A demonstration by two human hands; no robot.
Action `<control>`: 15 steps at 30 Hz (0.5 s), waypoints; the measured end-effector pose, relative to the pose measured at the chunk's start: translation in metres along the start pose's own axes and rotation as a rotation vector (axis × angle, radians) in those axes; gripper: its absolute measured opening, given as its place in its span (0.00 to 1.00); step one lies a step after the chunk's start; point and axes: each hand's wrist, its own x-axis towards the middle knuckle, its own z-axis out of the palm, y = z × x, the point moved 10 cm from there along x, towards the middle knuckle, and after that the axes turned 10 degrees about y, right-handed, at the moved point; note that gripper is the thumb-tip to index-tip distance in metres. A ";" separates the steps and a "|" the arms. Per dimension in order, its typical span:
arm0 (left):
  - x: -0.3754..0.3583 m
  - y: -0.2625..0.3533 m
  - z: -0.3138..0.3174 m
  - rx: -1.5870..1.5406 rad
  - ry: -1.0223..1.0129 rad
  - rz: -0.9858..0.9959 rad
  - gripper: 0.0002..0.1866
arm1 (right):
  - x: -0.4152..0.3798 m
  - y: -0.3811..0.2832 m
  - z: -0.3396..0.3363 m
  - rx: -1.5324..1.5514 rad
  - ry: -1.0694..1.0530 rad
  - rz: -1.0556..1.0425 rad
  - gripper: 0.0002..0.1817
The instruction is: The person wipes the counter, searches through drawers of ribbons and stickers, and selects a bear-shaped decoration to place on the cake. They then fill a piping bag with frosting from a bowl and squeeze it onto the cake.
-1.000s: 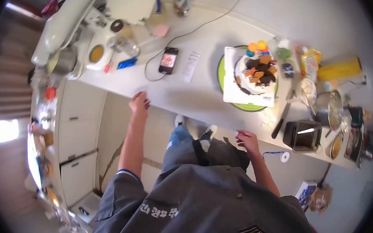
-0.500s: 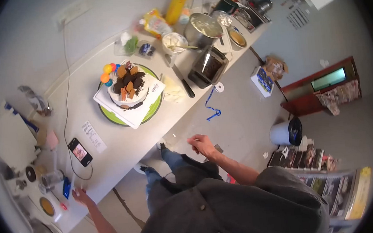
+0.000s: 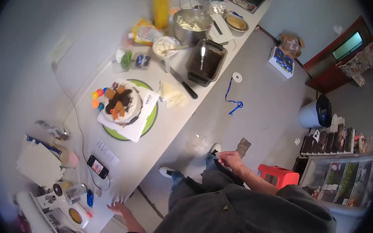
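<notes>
My left hand (image 3: 117,207) rests with fingers spread on the near edge of the long white counter (image 3: 162,141), close to a phone (image 3: 97,166) on a cable. My right hand (image 3: 230,159) hangs by my thigh against my dark apron and holds nothing that I can see. A decorated cake (image 3: 121,105) with dark and orange pieces and coloured balls sits on a white board on a green turntable (image 3: 149,119), well away from both hands.
A black knife (image 3: 185,86), a dark tray (image 3: 206,63), a pot of cream (image 3: 191,24), a bowl (image 3: 165,45) and jars stand further along. A stand mixer (image 3: 49,217) is at the near end. On the floor are a blue ribbon (image 3: 232,97), a red stool (image 3: 279,175) and a bin (image 3: 315,113).
The view has swung right and pulled back from the counter. My right hand dropped from in front of me to my thigh. My left hand stays on the counter edge.
</notes>
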 end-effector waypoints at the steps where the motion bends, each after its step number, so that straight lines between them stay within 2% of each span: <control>1: 0.006 -0.006 0.000 -0.078 0.037 -0.108 0.33 | 0.010 -0.002 -0.010 0.007 -0.018 0.004 0.11; 3: 0.006 -0.021 0.007 -0.226 0.098 -0.326 0.32 | 0.030 -0.005 -0.040 0.023 -0.046 0.015 0.12; 6: -0.057 -0.012 0.046 0.035 -0.109 -0.279 0.31 | 0.065 -0.008 -0.104 0.081 -0.024 0.010 0.18; 9: -0.192 -0.009 0.096 0.190 -0.417 -0.083 0.25 | 0.111 -0.001 -0.171 0.183 -0.049 0.064 0.24; 12: -0.346 -0.020 0.153 0.536 -0.834 0.116 0.24 | 0.114 -0.025 -0.230 0.220 -0.069 0.222 0.28; 13: -0.405 -0.013 0.170 0.624 -1.000 0.196 0.23 | 0.123 -0.019 -0.249 0.206 -0.086 0.251 0.25; 15: -0.488 0.010 0.204 0.854 -1.189 0.596 0.20 | 0.125 -0.022 -0.280 -0.002 -0.118 0.241 0.22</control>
